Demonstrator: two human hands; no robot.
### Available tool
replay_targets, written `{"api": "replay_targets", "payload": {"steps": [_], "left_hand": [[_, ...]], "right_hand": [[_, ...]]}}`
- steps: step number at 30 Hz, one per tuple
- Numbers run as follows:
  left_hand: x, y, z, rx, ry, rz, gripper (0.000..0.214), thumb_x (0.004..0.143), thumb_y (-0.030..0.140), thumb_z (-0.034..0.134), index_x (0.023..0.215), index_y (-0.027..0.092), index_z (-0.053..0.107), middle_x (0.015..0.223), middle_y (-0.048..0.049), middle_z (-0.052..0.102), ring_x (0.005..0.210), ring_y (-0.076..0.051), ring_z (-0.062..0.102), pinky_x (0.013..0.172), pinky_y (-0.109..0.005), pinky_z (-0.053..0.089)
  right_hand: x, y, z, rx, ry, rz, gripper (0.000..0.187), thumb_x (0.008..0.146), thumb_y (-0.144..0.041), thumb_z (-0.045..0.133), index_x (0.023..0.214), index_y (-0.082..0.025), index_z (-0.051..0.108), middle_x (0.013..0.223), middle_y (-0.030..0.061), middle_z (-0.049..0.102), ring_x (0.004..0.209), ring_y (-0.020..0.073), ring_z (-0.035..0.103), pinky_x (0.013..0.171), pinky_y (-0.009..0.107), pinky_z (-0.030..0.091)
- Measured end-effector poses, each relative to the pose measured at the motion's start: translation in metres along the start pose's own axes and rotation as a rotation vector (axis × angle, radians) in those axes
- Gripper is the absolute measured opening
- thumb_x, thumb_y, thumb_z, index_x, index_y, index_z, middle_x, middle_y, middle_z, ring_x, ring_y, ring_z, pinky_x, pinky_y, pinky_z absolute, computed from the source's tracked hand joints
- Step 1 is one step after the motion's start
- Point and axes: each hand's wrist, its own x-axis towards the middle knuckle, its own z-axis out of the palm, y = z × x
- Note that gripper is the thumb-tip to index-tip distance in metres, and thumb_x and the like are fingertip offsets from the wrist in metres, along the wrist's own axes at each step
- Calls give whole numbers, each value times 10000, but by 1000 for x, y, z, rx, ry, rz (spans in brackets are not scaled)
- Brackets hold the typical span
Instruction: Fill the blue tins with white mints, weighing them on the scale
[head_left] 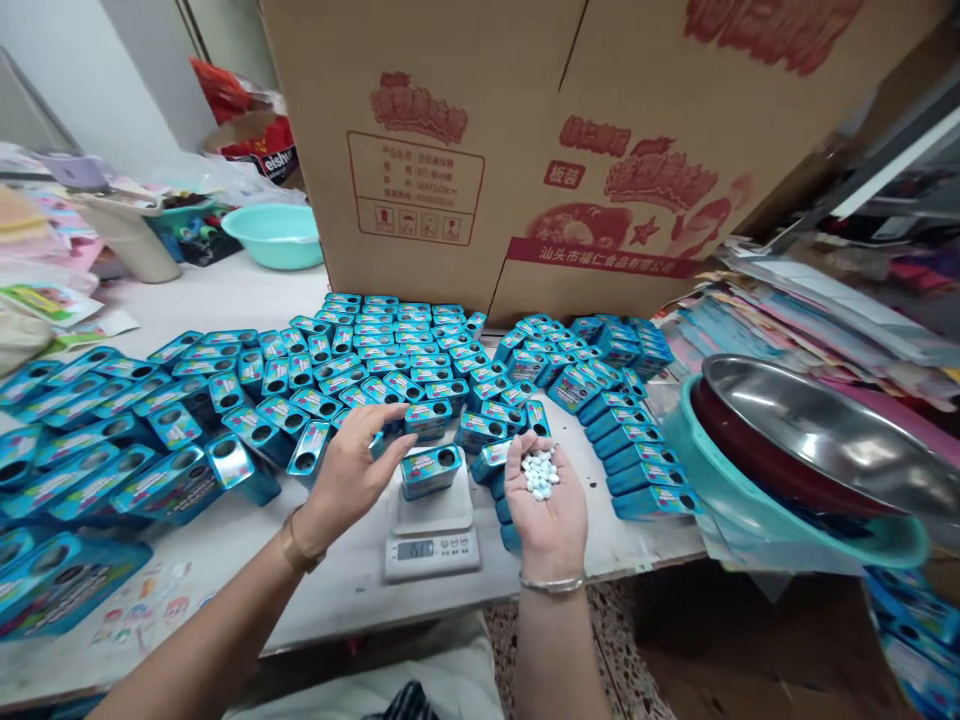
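Observation:
My left hand (360, 462) hovers just left of a blue tin (429, 474), thumb and fingers apart with nothing visible between them. That tin rests on the pan of a small white digital scale (433, 552), whose display shows digits. My right hand (551, 515) is turned palm up to the right of the scale. In its cupped palm lies a small heap of white and pale blue candies (540, 475). More blue tins with a round hole in the top crowd close behind the scale, among them a tin (427, 418) near my left fingertips.
Rows of blue tins (172, 425) cover the table's left and back. A large cardboard box (495, 130) stands behind them. On the right are a turquoise basin (750, 500) and a metal bowl (817, 420). Another turquoise basin (277, 240) sits back left.

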Motion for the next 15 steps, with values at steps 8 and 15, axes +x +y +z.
{"api": "replay_targets", "payload": {"steps": [8,15], "left_hand": [[-40,11,13,206,-278,-41,399,803,331,653,1169,216,542,1046,-51,637,989,-230,567,885,-375,397],[-124,-4,-77,297,-34,-293,327,810,394,642,1088,240,562,1026,-34,643,950,-220,565,856,-365,385]], "right_hand": [[-22,10,6,9,-22,184,139,812,-61,418,769,-188,454,659,-50,511,574,58,542,529,164,518],[-18,0,0,-108,-141,241,279,726,59,387,785,-213,409,676,-60,448,546,69,495,497,174,477]]}}
